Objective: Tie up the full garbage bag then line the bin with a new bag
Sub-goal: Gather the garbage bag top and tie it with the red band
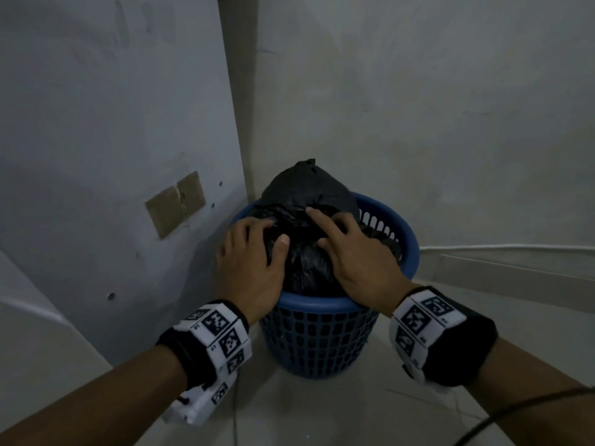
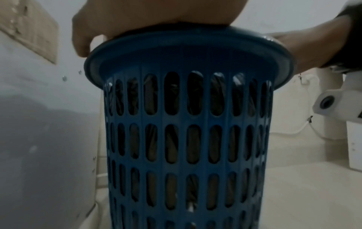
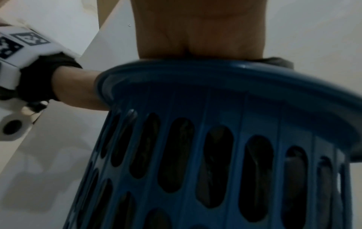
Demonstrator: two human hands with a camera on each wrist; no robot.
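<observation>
A blue perforated bin (image 1: 322,305) stands on the floor in a wall corner. A full black garbage bag (image 1: 306,188) bulges above its rim, its top bunched to a point at the back. My left hand (image 1: 251,252) lies on the bag's left side, fingertips and thumb bent into the plastic. My right hand (image 1: 351,249) is on the bag's right side, index finger straight across the top, the other fingers curled over a fold. From below, the left wrist view shows the bin (image 2: 188,124) and the bag (image 2: 172,93) through the slots. The right wrist view shows the bin (image 3: 215,108) under my palm (image 3: 199,31).
A grey wall panel with a taped cardboard patch (image 1: 175,204) stands close on the left. A plain wall runs behind and to the right, with a white cable (image 1: 515,247) along its base. Pale floor tiles (image 1: 322,413) lie in front of the bin. A dark cable (image 1: 515,413) crosses bottom right.
</observation>
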